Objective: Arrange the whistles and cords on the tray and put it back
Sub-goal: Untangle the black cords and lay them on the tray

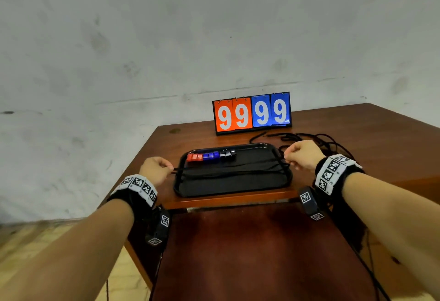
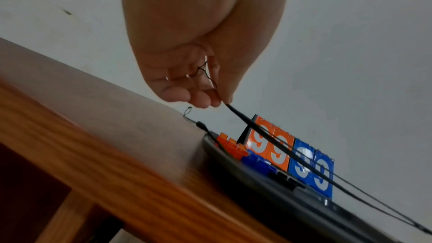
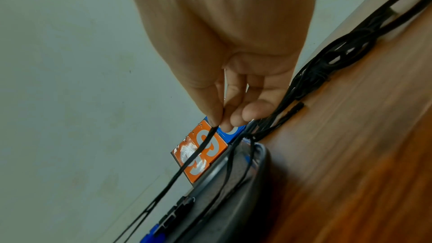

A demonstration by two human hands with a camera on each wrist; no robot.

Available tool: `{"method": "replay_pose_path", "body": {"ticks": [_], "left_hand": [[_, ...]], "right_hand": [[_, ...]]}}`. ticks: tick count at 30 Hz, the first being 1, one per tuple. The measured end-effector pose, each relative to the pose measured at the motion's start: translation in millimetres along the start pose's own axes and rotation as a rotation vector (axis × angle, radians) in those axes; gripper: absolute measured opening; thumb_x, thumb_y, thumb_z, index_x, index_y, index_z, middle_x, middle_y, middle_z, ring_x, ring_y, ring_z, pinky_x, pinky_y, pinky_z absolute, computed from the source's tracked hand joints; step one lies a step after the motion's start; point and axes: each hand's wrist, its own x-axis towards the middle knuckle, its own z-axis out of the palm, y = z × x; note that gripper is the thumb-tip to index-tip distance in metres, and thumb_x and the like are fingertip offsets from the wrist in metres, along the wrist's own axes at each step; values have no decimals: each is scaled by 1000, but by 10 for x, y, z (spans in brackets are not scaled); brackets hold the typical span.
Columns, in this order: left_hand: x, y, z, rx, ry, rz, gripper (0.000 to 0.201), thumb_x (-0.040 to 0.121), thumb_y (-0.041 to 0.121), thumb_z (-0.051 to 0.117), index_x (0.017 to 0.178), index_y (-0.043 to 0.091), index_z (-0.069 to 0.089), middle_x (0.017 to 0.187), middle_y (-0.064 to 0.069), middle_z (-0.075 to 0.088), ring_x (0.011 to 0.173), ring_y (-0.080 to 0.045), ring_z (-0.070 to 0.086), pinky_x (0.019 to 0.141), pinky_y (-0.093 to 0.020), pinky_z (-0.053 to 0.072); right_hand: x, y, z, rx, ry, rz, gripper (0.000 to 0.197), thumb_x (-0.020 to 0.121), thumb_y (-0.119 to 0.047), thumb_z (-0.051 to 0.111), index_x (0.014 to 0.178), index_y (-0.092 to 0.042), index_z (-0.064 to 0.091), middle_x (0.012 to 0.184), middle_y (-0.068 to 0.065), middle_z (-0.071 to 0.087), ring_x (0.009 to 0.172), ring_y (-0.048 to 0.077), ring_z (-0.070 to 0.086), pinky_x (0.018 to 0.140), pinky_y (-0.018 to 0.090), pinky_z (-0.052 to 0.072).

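A black tray (image 1: 233,187) sits near the front edge of the brown table (image 1: 190,134). Along its far side stands a row of whistles (image 1: 210,156): red, blue, then black. Several black cords (image 1: 228,172) lie across the tray. One black cord (image 1: 226,166) is stretched over the tray between my hands. My left hand (image 1: 156,167) pinches its left end (image 2: 228,105) just left of the tray. At the tray's right edge my right hand (image 1: 301,155) pinches the other end (image 3: 214,127) between thumb and forefinger.
A flip scoreboard (image 1: 252,113) reading 99 99 stands behind the tray. A tangle of loose black cords (image 1: 316,142) lies on the table at the back right, behind my right hand. A lower dark wooden surface (image 1: 250,253) lies in front, and a grey wall (image 1: 166,39) behind.
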Motion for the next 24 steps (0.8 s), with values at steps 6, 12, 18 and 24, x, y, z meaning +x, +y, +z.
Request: {"method": "replay_pose_path", "body": {"ticks": [6, 12, 18, 24], "left_hand": [[34, -60, 73, 136, -53, 9, 15, 79, 15, 75, 66, 21, 68, 73, 1, 68, 82, -25, 68, 80, -33, 54], [72, -57, 133, 212, -96, 15, 18, 81, 15, 73, 67, 25, 68, 75, 8, 65, 85, -20, 64, 76, -27, 45], [133, -20, 142, 260, -84, 10, 18, 73, 28, 81, 85, 26, 67, 94, 1, 68, 95, -23, 63, 85, -33, 51], [214, 18, 166, 336, -256, 37, 38, 73, 27, 84, 107, 29, 67, 112, 2, 65, 113, -22, 59, 99, -37, 48]], "right_hand": [[37, 42, 42, -187, -66, -27, 10, 79, -8, 74, 69, -11, 74, 54, -5, 66, 49, 10, 57, 48, 21, 44], [60, 74, 76, -264, -97, -31, 7, 75, -11, 80, 70, -14, 75, 70, -5, 69, 67, 9, 62, 56, 17, 42], [116, -53, 46, -529, -174, -77, 34, 68, -29, 87, 94, -19, 68, 95, -4, 62, 87, 15, 60, 65, 22, 44], [195, -238, 180, -921, -450, -169, 72, 70, -37, 84, 135, -26, 54, 127, 0, 46, 118, 24, 52, 96, 36, 49]]}}
